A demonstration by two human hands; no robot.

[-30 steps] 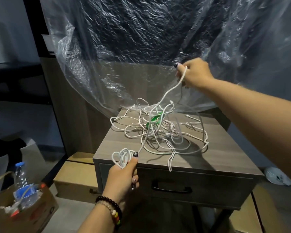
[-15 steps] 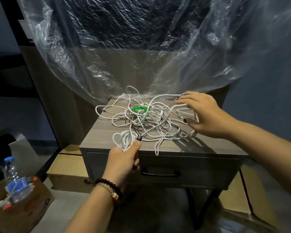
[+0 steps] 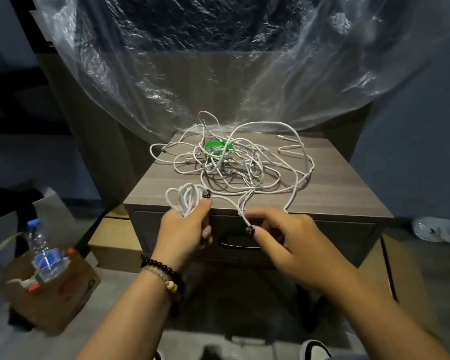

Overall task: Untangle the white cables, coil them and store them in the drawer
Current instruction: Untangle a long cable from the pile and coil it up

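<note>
- Most of the white cables [image 3: 234, 162] lie in one loose tangle on the tabletop [image 3: 343, 193] of the small cabinet, wound around a green thing [image 3: 215, 146] I cannot identify; untangling is plainly not finished.
- One drawer [image 3: 348, 231], the only store the task names, sits shut under the tabletop, its dark handle [image 3: 238, 246] just beneath the hands, so nothing can be seen inside it.
- Left of the cabinet, a cardboard box [image 3: 63, 289] on the floor holds a water bottle [image 3: 43, 252] and some small bits (too blurred to name).
- Coiling is the step in hand, I judge: the left hand [image 3: 185, 229] grips a small coil [image 3: 186, 200] of finished loops at the front edge, thumb pressed over them.
- Next loop's slack is in the right hand [image 3: 294, 245], pinching a strand [image 3: 240, 210] that runs up into the tangle; bringing it across to the coil calls for gentle pulling, lest the knot tighten.
</note>
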